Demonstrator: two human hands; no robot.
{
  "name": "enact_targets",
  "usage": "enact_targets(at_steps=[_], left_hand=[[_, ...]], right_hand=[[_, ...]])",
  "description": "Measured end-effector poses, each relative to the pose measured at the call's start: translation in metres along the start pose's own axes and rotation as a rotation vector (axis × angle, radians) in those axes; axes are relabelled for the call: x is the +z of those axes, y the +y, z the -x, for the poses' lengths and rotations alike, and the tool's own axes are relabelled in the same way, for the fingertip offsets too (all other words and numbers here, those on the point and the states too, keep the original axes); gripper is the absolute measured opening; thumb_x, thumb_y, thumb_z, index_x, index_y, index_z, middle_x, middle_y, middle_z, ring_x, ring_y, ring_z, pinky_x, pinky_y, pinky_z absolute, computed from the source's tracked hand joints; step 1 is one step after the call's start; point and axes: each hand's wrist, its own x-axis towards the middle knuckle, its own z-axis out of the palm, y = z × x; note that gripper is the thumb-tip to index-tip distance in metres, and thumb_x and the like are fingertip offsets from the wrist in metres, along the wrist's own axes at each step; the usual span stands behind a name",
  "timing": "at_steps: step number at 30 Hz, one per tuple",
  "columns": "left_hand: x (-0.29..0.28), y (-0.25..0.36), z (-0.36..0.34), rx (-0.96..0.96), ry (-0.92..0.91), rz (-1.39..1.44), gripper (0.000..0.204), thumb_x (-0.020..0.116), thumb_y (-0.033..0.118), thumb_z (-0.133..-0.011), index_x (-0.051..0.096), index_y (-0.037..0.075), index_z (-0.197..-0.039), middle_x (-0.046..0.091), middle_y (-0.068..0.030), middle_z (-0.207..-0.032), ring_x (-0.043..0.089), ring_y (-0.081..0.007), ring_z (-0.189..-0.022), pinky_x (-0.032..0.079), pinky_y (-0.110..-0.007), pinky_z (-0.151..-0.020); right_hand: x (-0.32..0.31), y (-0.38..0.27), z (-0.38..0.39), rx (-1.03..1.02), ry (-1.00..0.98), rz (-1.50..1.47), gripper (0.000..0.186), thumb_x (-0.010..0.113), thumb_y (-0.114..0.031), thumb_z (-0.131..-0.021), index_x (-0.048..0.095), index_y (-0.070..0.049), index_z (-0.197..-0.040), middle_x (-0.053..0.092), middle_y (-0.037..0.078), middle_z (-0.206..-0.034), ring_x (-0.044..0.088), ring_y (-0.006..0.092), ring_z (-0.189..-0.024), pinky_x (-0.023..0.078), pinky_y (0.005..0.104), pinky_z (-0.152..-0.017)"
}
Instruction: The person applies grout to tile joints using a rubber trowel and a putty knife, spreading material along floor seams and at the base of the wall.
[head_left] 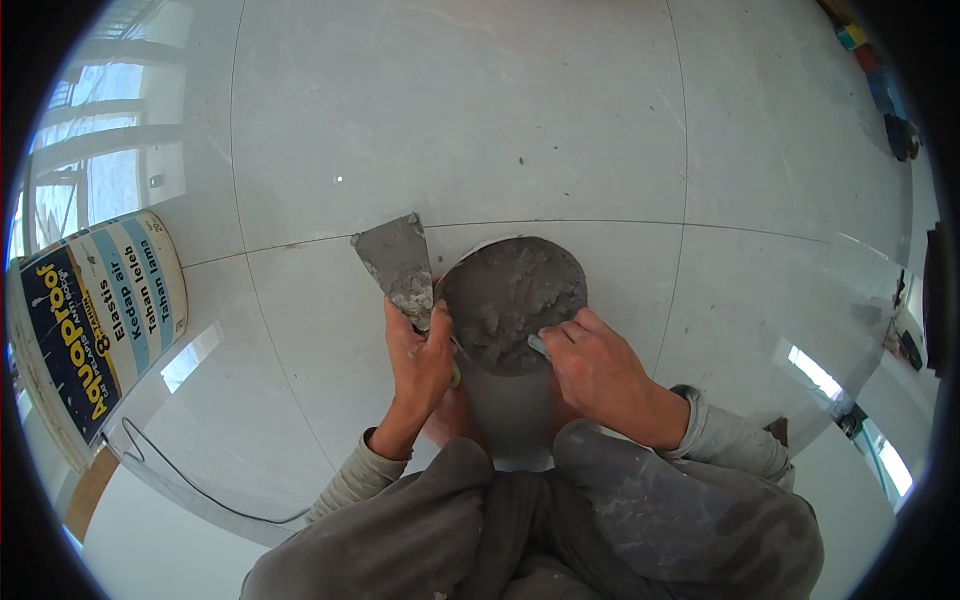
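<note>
A round tub [512,410] of wet grey mortar [500,300] stands on the floor between my bent legs. My left hand [420,365], at the tub's left rim, is closed round a putty knife [398,262]. Its wide blade points up and away, smeared with grey mortar. On the right side of the tub my right hand [600,365] is closed, its fingertips over the mortar by the near right rim. A small pale piece of a tool [538,346] shows between those fingers; the rest of it is hidden, so I cannot tell its kind.
A large white and blue bucket [150,275] lies at the far left on the tiled floor [460,120]. Near it a thin dark cable [205,500] curves toward my left leg. Coloured items [880,90] lie along the far right edge, and small crumbs dot the tiles.
</note>
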Motion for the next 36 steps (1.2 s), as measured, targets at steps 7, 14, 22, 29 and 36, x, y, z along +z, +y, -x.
enact_targets(at_steps=[7,14,22,29,36], left_hand=[[0.012,-0.003,0.009,0.038,0.078,-0.036,0.034,0.055,0.003,-0.101,0.048,0.003,-0.135,0.061,-0.0041,-0.101,0.051,-0.004,-0.065,0.043,-0.022,-0.054],[0.003,-0.011,0.006,0.175,0.0,-0.146,0.033,0.058,0.004,-0.101,0.052,0.002,-0.133,0.062,-0.0048,-0.109,0.057,-0.0067,-0.08,0.048,-0.024,-0.069],[-0.006,-0.011,0.009,0.246,-0.016,-0.139,0.035,0.058,0.0,-0.1,0.054,0.0,-0.134,0.062,-0.0074,-0.121,0.06,-0.012,-0.104,0.049,-0.029,-0.091],[-0.038,-0.013,-0.001,0.245,0.134,-0.211,0.035,0.057,0.001,-0.098,0.054,-0.003,-0.133,0.06,-0.0104,-0.126,0.059,-0.0159,-0.111,0.047,-0.032,-0.097],[-0.068,-0.012,-0.001,0.173,0.305,-0.163,0.037,0.058,0.005,-0.102,0.048,-0.003,-0.136,0.063,-0.0098,-0.119,0.061,-0.0145,-0.102,0.05,-0.03,-0.09]], right_hand=[[0.012,-0.003,0.013,0.047,0.096,-0.238,0.029,0.066,-0.003,-0.086,0.067,0.004,-0.114,0.07,0.015,-0.096,0.063,0.0324,-0.093,0.054,0.0411,-0.081],[0.006,0.01,0.011,0.371,-0.022,-0.799,0.03,0.068,-0.012,-0.094,0.069,-0.003,-0.123,0.074,0.015,-0.106,0.069,0.0306,-0.094,0.055,0.0402,-0.084],[-0.008,0.034,0.011,0.461,0.061,-1.374,0.03,0.069,-0.016,-0.1,0.066,0.003,-0.123,0.073,0.008,-0.105,0.065,0.0108,-0.096,0.054,0.0288,-0.083],[-0.024,0.089,0.031,0.531,0.691,-1.02,0.029,0.07,-0.008,-0.098,0.065,0.004,-0.124,0.071,0.008,-0.104,0.065,0.0101,-0.093,0.054,0.0273,-0.081],[-0.003,0.107,0.019,0.286,0.918,-0.024,0.042,0.077,0.005,-0.08,0.069,0.005,-0.121,0.07,0.017,-0.106,0.067,0.0272,-0.09,0.056,0.0345,-0.079]])
